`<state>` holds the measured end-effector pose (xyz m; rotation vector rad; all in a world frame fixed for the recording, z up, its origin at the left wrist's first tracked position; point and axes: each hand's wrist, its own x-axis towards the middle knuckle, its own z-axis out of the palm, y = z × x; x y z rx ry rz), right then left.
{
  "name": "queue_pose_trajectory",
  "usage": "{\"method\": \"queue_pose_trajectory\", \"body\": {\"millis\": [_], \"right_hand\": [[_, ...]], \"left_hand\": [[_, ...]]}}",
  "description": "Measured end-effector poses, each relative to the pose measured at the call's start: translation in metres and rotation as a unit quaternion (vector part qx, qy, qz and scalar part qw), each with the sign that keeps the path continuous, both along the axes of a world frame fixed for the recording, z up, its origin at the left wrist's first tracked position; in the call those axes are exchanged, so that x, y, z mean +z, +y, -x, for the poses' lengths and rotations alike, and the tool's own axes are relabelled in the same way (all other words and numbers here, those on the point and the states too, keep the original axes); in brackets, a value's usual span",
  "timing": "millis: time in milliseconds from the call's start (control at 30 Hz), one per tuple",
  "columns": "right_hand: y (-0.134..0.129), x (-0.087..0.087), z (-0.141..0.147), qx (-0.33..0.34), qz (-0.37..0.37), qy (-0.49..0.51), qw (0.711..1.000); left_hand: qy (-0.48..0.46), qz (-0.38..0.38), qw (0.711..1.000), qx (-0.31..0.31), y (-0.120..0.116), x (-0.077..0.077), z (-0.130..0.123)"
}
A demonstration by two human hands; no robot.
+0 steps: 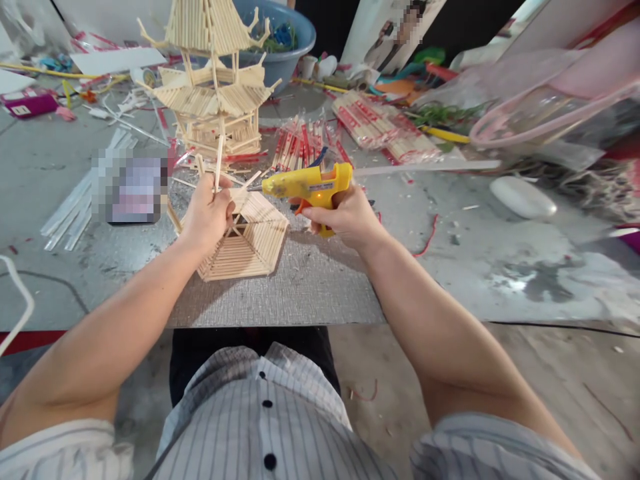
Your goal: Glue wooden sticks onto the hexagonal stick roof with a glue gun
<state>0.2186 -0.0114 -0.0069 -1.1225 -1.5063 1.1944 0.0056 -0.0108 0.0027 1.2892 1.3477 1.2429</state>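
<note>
A grey, finely textured tabletop [300, 300] carries a tiered pagoda of pale wooden sticks [215, 100] on its far side, left of centre. Nearer lies a hexagonal panel of smooth, closely laid sticks [240, 260], partly under the left hand [205, 210], which grasps a thin pale stick [219, 160] pointing away from the body. The right hand [350, 213] is wrapped round the handle of a glossy yellow plastic glue gun [307, 185]; how far its orange trigger is pressed, I cannot tell. The gun's long axis runs left to right, nozzle leftward, just beside a slanting stick's tip [258, 176]; the left hand is nearer the panel.
</note>
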Motion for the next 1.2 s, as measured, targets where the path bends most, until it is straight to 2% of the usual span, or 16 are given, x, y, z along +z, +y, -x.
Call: {"method": "queue_pose_trajectory", "body": {"millis": [233,733,1000,1200], "right_hand": [[-0.002,0.001,0.0,-0.01,-0.006,-0.006,1.0],[-0.001,-0.008,-0.003,-0.023,-0.069,-0.053,0.996],[0.0,-0.015,0.002,0.004,-0.092,-0.04,0.995],[-0.001,-0.013,0.005,0.009,-0.083,-0.037,0.996]], "left_hand": [[-0.005,0.022,1.0,0.004,-0.002,0.002,-0.002],[-0.098,0.029,0.995,-0.02,-0.005,0.003,-0.004],[-0.103,0.047,0.994,-0.011,-0.007,0.007,-0.006],[-0.109,0.054,0.992,-0.019,-0.009,0.007,-0.007]]}}
